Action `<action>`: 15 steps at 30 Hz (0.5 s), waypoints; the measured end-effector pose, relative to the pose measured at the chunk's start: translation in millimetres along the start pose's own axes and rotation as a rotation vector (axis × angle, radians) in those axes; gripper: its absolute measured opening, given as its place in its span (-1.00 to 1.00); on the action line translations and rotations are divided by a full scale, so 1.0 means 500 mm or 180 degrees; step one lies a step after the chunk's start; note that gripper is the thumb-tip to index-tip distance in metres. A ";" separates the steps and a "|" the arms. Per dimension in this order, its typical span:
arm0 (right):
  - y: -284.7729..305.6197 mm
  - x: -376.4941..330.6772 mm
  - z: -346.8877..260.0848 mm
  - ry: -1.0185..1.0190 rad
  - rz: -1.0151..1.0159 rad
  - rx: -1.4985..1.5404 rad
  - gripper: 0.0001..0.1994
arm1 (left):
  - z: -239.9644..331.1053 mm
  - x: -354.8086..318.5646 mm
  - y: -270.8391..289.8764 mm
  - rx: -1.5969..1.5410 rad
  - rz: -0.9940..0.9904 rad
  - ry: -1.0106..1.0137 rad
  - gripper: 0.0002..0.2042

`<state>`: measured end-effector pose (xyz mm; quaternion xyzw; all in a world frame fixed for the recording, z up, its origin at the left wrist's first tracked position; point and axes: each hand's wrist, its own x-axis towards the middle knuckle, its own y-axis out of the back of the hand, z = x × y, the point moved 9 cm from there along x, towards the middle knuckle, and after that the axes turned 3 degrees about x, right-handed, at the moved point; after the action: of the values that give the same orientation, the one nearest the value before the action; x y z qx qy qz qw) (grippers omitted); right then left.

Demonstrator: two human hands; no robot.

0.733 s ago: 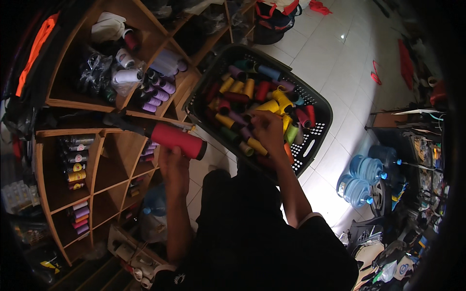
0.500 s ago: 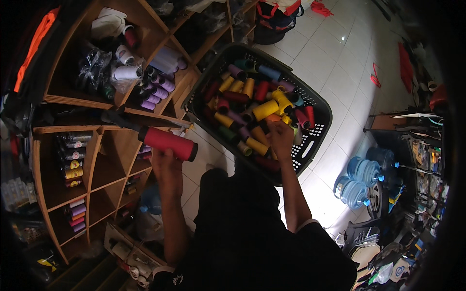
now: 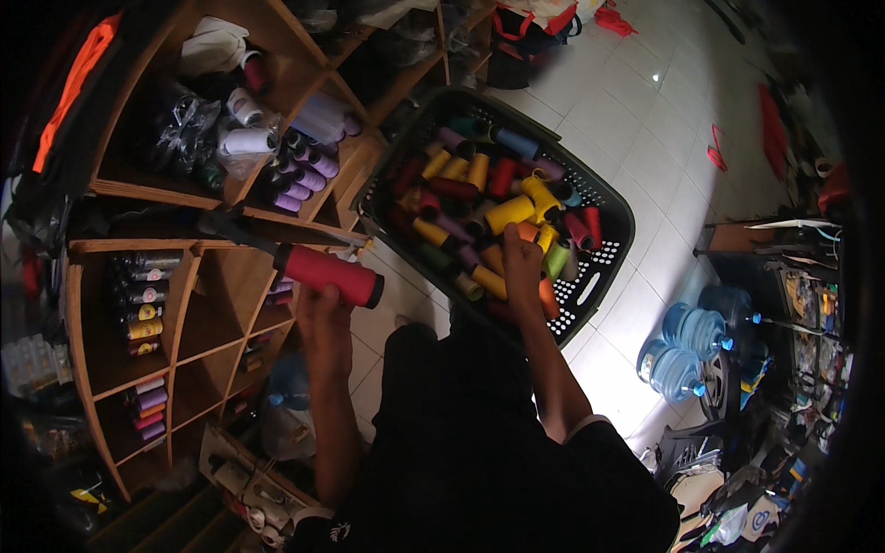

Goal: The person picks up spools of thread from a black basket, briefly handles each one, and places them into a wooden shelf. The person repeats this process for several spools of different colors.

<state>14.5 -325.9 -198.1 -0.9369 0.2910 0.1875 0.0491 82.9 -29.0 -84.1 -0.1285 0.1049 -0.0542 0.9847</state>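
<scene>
My left hand (image 3: 323,318) grips a red thread spool (image 3: 330,275) with dark ends, held nearly level in front of the shelves, left of the basket. A dark green plastic basket (image 3: 604,276) with a perforated side holds many thread spools in yellow, red, purple, green and blue. Over its near right part, my right hand (image 3: 523,267) has its fingers curled in; what they hold, if anything, is hidden. An orange spool (image 3: 529,231) lies right at those fingertips, with a yellow spool (image 3: 509,214) just beyond. Beside the hand rests a lime-green spool (image 3: 557,260).
Wooden cubby shelves (image 3: 189,313) on the left hold rows of spools, among them lilac spools (image 3: 304,170) and bagged white ones. Blue water jugs (image 3: 671,369) lie on the tiled floor at right. A dark bag (image 3: 525,55) stands beyond the basket, and clutter lines the right side.
My right hand has shifted slightly left and nearer within the basket, uncovering the lime-green spool and another orange one. The left hand still holds the red spool, almost unmoved.
</scene>
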 end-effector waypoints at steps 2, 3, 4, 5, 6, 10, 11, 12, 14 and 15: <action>-0.038 -0.018 -0.051 0.0862 -0.0381 -0.0267 -0.65 | 0.005 -0.003 -0.010 -0.0116 0.0010 -0.0028 -0.58; -0.064 -0.040 -0.090 0.1451 -0.0593 -0.0477 -0.68 | 0.005 -0.003 -0.016 -0.0171 0.0014 -0.0025 -0.58; -0.080 -0.061 -0.122 0.1734 -0.0715 -0.0646 -0.67 | 0.004 -0.002 -0.022 -0.0258 0.0009 0.0014 -0.58; -0.097 -0.097 -0.186 0.2022 -0.0842 -0.0812 -0.63 | 0.007 -0.004 -0.027 -0.0346 0.0008 0.0046 -0.58; -0.110 -0.132 -0.240 0.2319 -0.0941 -0.0978 -0.56 | 0.007 -0.005 -0.034 -0.0436 -0.0018 0.0077 -0.57; -0.165 -0.205 -0.322 0.2273 -0.1700 -0.0665 -0.40 | 0.015 -0.012 -0.064 -0.0470 -0.0201 0.0103 -0.53; -0.174 -0.213 -0.322 0.2091 -0.1782 -0.0417 -0.40 | 0.021 -0.015 -0.076 -0.0425 -0.0281 0.0029 -0.52; -0.183 -0.216 -0.320 0.1906 -0.1860 -0.0171 -0.39 | 0.028 -0.019 -0.089 -0.0381 -0.0362 -0.0043 -0.51; -0.192 -0.221 -0.326 0.2166 -0.1804 -0.0307 -0.38 | 0.036 -0.030 -0.110 -0.0200 -0.0334 -0.0065 -0.47; -0.192 -0.224 -0.329 0.2222 -0.1731 -0.0354 -0.40 | 0.041 -0.033 -0.114 -0.0113 -0.0311 -0.0083 -0.46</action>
<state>36.7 -221.0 -5.0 -0.9877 0.0227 -0.1444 -0.0550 66.8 -76.8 -46.5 -0.1517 0.0866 -0.0987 0.9797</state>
